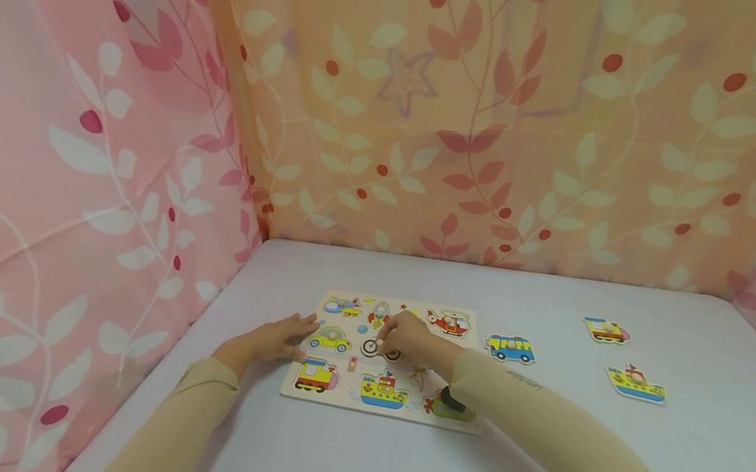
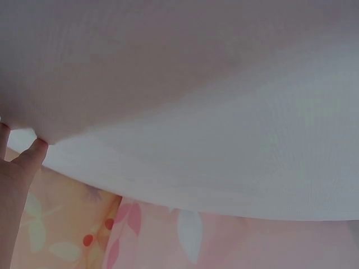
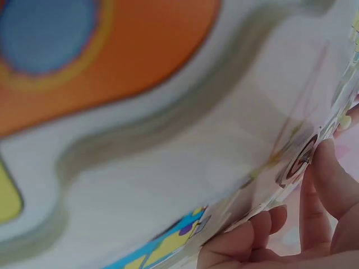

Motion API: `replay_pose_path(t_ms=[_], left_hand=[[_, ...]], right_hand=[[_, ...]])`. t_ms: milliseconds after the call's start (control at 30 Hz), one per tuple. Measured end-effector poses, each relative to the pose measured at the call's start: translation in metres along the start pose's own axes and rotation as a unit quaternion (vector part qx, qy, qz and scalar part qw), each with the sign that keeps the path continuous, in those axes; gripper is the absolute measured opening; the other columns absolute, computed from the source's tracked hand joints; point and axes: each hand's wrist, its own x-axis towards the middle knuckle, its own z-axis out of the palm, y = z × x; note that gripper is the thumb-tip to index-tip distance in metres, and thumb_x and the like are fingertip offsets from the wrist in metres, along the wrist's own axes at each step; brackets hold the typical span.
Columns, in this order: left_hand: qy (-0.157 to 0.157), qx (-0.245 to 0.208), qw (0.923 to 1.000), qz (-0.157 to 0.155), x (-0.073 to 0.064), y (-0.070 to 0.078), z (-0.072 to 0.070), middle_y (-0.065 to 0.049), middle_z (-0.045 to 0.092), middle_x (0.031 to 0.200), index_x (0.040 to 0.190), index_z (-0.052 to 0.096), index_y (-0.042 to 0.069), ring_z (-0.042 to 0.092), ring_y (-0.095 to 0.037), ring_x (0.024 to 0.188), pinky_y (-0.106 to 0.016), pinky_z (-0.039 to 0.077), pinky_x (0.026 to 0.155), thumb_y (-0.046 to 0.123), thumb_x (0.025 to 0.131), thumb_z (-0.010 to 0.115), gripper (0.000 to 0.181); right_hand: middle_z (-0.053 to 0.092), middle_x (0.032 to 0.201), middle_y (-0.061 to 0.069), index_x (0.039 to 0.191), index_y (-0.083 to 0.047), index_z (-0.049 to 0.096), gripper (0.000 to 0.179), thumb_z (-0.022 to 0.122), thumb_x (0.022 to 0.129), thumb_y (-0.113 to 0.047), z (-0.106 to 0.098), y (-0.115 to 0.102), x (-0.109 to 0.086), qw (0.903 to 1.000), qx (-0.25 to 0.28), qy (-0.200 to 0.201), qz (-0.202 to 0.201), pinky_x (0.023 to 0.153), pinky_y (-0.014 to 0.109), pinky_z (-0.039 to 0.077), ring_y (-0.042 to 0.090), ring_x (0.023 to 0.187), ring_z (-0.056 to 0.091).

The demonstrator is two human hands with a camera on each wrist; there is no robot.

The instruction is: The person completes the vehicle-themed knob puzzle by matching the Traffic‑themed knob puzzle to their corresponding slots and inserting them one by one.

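Note:
A wooden peg puzzle board lies on the white table, with vehicle pictures on it. My right hand reaches over its middle and pinches the bicycle puzzle piece between thumb and fingers. In the right wrist view, thumb and fingertips meet at the bicycle's wheel. My left hand rests at the board's left edge, fingers extended, beside the yellow car. The left wrist view catches only part of that hand. My right forearm covers part of the board's right side.
Right of the board lie a loose blue bus piece, a train piece and a boat piece. On the board are a plane, a rocket and a helicopter. Patterned curtains border the table.

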Motion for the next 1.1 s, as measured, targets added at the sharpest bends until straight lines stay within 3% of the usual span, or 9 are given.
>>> replay_pose_path(t_ms=[267,467,633,800,1100], left_hand=[[-0.002,-0.002,0.9999,0.011,-0.003,0.002,-0.002,-0.005,0.024,0.159,0.150,0.038,0.016,0.009,-0.034,0.147,-0.063,0.010,0.112,0.027,0.088,0.072,0.072],[-0.003,-0.010,0.9999,0.011,-0.005,0.002,0.002,-0.005,0.024,0.159,0.150,0.038,0.016,0.009,-0.035,0.147,-0.063,0.012,0.112,0.027,0.088,0.072,0.072],[0.002,-0.008,1.0000,-0.001,-0.004,0.002,0.004,-0.003,0.025,0.159,0.151,0.038,0.018,0.010,-0.033,0.147,-0.062,0.012,0.113,0.027,0.088,0.072,0.072],[0.000,-0.013,0.9999,0.000,-0.006,0.004,0.002,-0.004,0.025,0.159,0.150,0.038,0.017,0.010,-0.034,0.147,-0.062,0.011,0.113,0.027,0.088,0.071,0.071],[-0.004,-0.004,0.9999,0.016,-0.005,0.005,-0.002,-0.007,0.023,0.159,0.150,0.037,0.015,0.009,-0.036,0.147,-0.062,0.011,0.113,0.027,0.088,0.071,0.072]], right_hand=[[0.061,0.102,0.005,0.087,-0.010,0.074,0.009,0.079,0.080,-0.006,-0.001,-0.001,-0.005,0.9992,-0.035,-0.017,-0.013,0.067,0.026,0.045,0.020,0.086,0.052],[0.056,0.131,0.012,0.097,-0.014,0.077,0.018,0.079,0.080,-0.008,-0.012,0.010,-0.008,0.9990,-0.037,-0.006,-0.024,0.090,0.038,0.049,0.027,0.114,0.052],[0.054,0.134,0.020,0.105,-0.011,0.075,0.022,0.077,0.083,-0.009,-0.040,0.015,-0.018,0.9993,-0.015,0.017,-0.030,0.095,0.048,0.047,0.038,0.120,0.051],[0.054,0.135,0.019,0.112,-0.003,0.071,0.025,0.071,0.087,-0.008,-0.074,0.020,-0.034,0.9993,0.022,0.008,-0.029,0.104,0.055,0.036,0.038,0.125,0.046],[0.051,0.137,0.020,0.122,-0.005,0.066,0.034,0.069,0.090,-0.016,-0.116,0.045,-0.049,0.9997,0.021,0.015,-0.002,0.101,0.061,0.036,0.038,0.122,0.045]])
